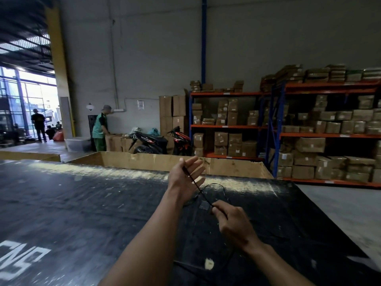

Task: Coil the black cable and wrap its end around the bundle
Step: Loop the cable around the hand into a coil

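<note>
Holding the black cable point(197, 188) stretched between both hands, the person is working above a black tabletop point(86, 203).

1. L hand point(185, 178): is facing palm-up w/ fingers straight and spread, i.e. not closed. The cable end is lying across the palm, just beside the straight thumb.
2. R hand point(234, 222): is sitting nearer the camera, lower and to the right of the L hand. Its fingers are curling in, and thumb + forefinger are pinching the cable at the fingertips.
3. Cable run: is going diagonally from the L palm down to the R-hand pinch, looking taut. One loose loop is arcing over the tabletop between and beyond the hands. The remaining length is trailing below the R wrist onto the tabletop toward the near edge; it is hard to trace against the dark surface.

Surroundings:
- White lettering point(19, 260) is showing on the tabletop, near-left corner.
- An open-top wooden crate point(144, 159) is standing behind the tabletop.
- Steel racks point(329, 135) w/ cardboard boxes are lining the right side.
- Two motorbikes point(152, 142) are standing by the back wall.
- A person in a green top point(100, 129) is bending over cartons; another person point(38, 124) is standing at the bright doorway, far left.
</note>
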Motion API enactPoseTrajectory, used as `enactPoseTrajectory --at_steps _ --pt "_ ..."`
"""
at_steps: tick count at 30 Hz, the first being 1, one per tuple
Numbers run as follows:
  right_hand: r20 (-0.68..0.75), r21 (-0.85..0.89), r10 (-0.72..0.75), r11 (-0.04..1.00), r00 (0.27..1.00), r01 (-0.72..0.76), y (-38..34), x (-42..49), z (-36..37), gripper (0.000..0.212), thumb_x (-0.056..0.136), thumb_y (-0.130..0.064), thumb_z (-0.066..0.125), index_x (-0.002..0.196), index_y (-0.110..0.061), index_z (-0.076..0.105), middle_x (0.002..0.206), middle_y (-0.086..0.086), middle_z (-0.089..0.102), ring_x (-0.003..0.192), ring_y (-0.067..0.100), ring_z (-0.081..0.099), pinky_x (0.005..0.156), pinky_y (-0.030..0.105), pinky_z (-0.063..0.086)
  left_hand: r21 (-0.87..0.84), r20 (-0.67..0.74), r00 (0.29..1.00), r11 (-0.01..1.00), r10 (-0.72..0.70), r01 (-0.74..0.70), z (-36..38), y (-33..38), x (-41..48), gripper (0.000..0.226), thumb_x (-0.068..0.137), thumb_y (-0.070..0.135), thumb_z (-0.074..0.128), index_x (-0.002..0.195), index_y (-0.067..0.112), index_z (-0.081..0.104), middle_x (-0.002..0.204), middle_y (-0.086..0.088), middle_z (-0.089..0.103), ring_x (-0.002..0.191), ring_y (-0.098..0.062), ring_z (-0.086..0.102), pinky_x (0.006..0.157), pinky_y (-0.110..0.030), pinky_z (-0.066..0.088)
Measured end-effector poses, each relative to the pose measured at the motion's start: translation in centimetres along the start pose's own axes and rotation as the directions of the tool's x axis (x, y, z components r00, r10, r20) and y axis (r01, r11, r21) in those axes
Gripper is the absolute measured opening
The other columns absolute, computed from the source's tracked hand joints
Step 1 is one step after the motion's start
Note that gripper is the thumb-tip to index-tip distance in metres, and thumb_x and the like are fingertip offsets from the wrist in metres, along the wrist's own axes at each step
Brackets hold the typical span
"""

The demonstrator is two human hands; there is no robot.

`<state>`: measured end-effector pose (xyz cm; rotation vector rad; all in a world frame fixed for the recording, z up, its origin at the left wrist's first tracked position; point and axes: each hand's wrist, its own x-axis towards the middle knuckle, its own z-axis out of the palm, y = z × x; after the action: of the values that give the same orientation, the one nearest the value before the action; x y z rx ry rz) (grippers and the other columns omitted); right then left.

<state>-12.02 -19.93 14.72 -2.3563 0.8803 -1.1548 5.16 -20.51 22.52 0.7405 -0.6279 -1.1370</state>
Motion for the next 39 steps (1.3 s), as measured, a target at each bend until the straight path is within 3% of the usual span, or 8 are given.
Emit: enactPoseTrajectory --at_steps 6,10,18,22,25,29,34,39 --pt "-0.009 0.010 0.083 0.997 0.997 -0.083 -0.2 0.3 0.2 0.023 0.096 -0.021 0.051 0.075 -0.015 0.057 0.059 -0.005 0.054 0.057 0.010 0.049 0.057 0.032 0.035 -0.067 0.165 0.982 0.993 -0.087 0.100 -2.0 0.7 -0.9 0.048 0.099 0.053 0.030 0.125 0.031 0.063 0.134 -0.027 0.049 0.124 -0.054 0.045 0.095 -0.077 0.031" --pt "0.039 0.007 0.164 0.986 0.986 -0.164 -0.2 -0.3 0.9 0.032 0.097 -0.019 0.050 0.065 -0.021 0.046 0.059 -0.007 0.050 0.059 0.015 0.047 0.056 0.033 0.031 -0.064 0.228 0.968 0.991 -0.103 0.120 -3.0 0.6 -2.0 0.045 0.097 0.055 0.034 0.127 0.036 0.062 0.136 -0.029 0.047 0.125 -0.057 0.043 0.088 -0.075 0.038" --pt "0.154 0.019 0.228 0.972 0.961 -0.233 0.2 -0.7 2.0 0.026 0.096 -0.016 0.048 0.072 -0.019 0.057 0.074 0.001 0.064 0.074 0.016 0.059 0.066 0.028 0.041 -0.043 0.346 0.931 0.989 -0.117 0.141 -4.0 1.2 -3.4 0.044 0.095 0.055 0.040 0.134 0.040 0.055 0.143 -0.030 0.042 0.104 -0.055 0.057 0.080 -0.075 0.044" --pt "0.186 -0.012 0.251 0.967 0.950 -0.253 1.7 -2.2 3.3 0.032 0.097 -0.020 0.049 0.066 -0.023 0.059 0.064 -0.007 0.059 0.062 0.001 0.053 0.059 0.024 0.040 0.032 0.407 0.890 0.977 -0.206 0.212 -4.8 1.1 -4.7 0.046 0.092 0.054 0.047 0.135 0.039 0.054 0.134 -0.031 0.054 0.116 -0.058 0.052 0.082 -0.076 0.043" --pt "0.255 -0.075 0.267 0.964 0.930 -0.256 2.9 -2.1 3.3 0.031 0.095 -0.027 0.048 0.065 -0.028 0.054 0.061 -0.009 0.056 0.063 0.011 0.052 0.064 0.031 0.043 0.109 0.497 0.826 0.963 -0.266 0.245 -5.6 1.2 -5.3 0.046 0.093 0.055 0.047 0.138 0.041 0.050 0.137 -0.032 0.052 0.121 -0.058 0.048 0.086 -0.076 0.042" --pt "0.313 -0.165 0.268 0.960 0.911 -0.226 3.1 -1.0 2.1 0.026 0.093 -0.035 0.046 0.069 -0.034 0.056 0.054 -0.008 0.054 0.050 0.003 0.048 0.058 0.029 0.039 0.277 0.539 0.729 0.906 -0.421 0.319 -5.9 1.1 -5.8 0.048 0.095 0.057 0.045 0.141 0.042 0.045 0.142 -0.031 0.043 0.129 -0.058 0.039 0.093 -0.076 0.035" --pt "0.367 -0.265 0.282 0.945 0.886 -0.191 2.5 0.6 1.3 0.018 0.091 -0.027 0.049 0.085 -0.027 0.066 0.082 0.001 0.071 0.081 0.024 0.066 0.072 0.038 0.050 0.500 0.510 0.600 0.780 -0.617 0.378 -5.6 -0.2 -5.9 0.049 0.096 0.057 0.042 0.142 0.043 0.042 0.141 -0.030 0.046 0.127 -0.053 0.042 0.097 -0.070 0.034" --pt "0.283 -0.362 0.294 0.914 0.913 -0.182 2.3 2.1 -0.1 0.016 0.092 -0.033 0.054 0.092 -0.028 0.069 0.097 -0.002 0.072 0.092 0.021 0.065 0.078 0.037 0.050 0.624 0.387 0.596 0.675 -0.704 0.393 -6.0 -1.0 -5.7 0.050 0.093 0.056 0.046 0.140 0.040 0.048 0.127 -0.025 0.051 0.112 -0.045 0.053 0.097 -0.070 0.032"
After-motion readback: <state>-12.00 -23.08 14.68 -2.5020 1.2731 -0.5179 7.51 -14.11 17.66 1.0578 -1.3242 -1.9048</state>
